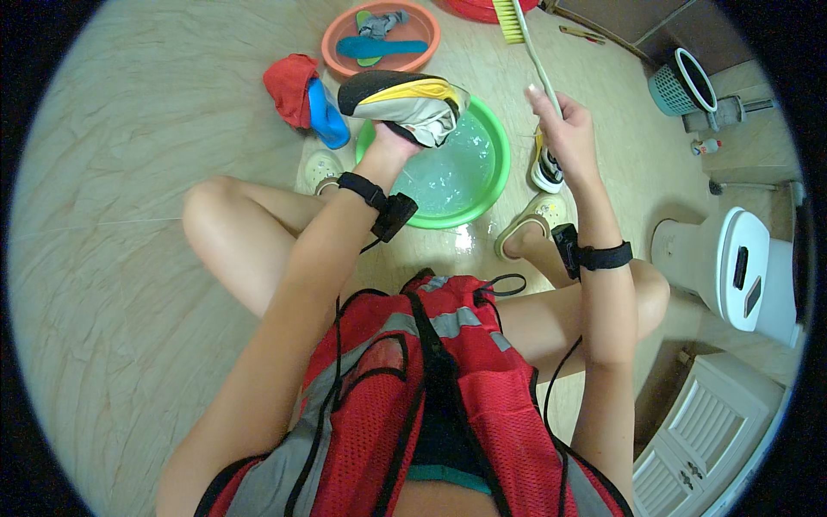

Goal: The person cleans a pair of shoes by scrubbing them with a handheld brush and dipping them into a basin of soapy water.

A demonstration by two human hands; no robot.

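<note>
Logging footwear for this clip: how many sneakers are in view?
2. One sneaker is in the left hand, over the green basin; the other sneaker sits just beyond the right clog, partly behind the right hand. More could be hidden.

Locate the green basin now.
In the head view, the green basin sits on the floor at upper centre, partly hidden by the sneaker in the left hand.
</note>
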